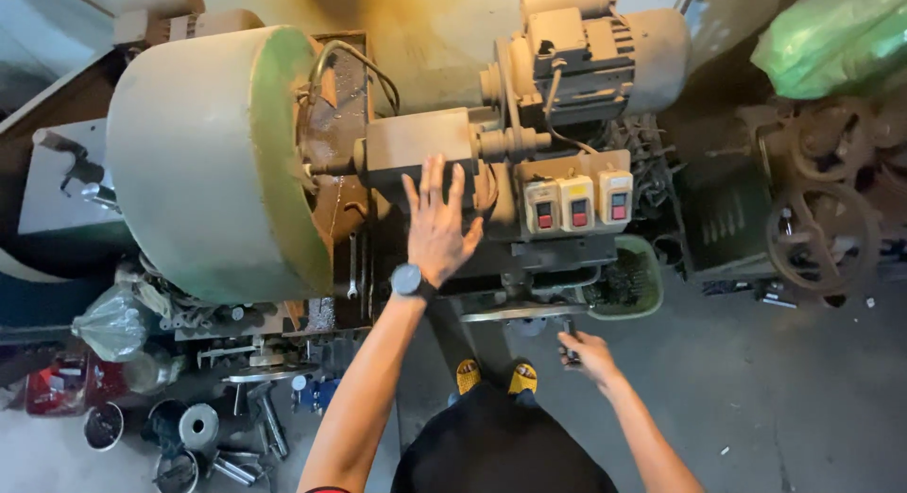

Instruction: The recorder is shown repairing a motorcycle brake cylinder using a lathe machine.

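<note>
My left hand (437, 221), with a dark wristwatch on the wrist, lies flat with fingers spread on the grimy body of a machine (425, 148), beside its large round green-rimmed drum cover (203, 162). My right hand (588, 353) is lower, closed around a small dark handle (569, 347) under the machine's front edge. To the right of my left hand sit three switch boxes (577, 203) with red buttons. A beige electric motor (595, 49) is mounted above them.
A wrench (351, 266) hangs beside the drum. Metal parts, rings and tins (194, 427) lie on the floor at lower left. A green basket of dark scrap (625, 280) stands by the machine. Rusty wheels (820, 233) and a green plastic bag (836, 35) are at right.
</note>
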